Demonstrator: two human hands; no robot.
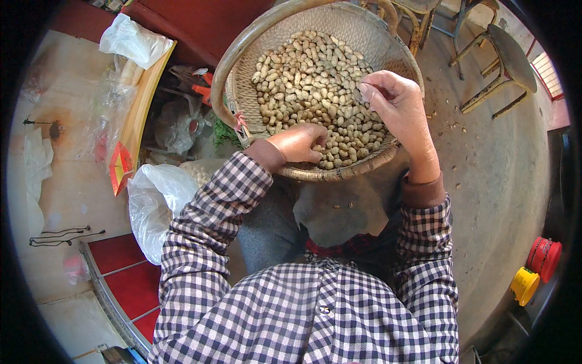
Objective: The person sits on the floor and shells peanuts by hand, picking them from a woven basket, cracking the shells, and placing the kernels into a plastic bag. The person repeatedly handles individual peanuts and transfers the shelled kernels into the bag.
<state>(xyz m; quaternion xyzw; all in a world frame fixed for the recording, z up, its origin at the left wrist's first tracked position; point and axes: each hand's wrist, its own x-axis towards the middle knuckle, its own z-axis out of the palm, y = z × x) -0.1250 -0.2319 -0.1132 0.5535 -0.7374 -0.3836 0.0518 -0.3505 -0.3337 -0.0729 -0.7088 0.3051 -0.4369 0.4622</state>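
Note:
A large woven wicker basket with a thick arched wooden handle stands before me, holding a heap of unshelled peanuts. My left hand reaches over the near left rim, its curled fingers down among the peanuts; whether it grips one cannot be told. Above the right side of the heap is my right hand, raised, with thumb and forefinger pinched together. Any small thing between those fingertips is too small to make out. Pink string is tied at the left foot of the handle.
A translucent plastic bag sits open left of my left forearm. Wooden-legged stools stand at the upper right, and fallen bits and peanuts lie on the concrete floor. Red and yellow buckets are at the far right.

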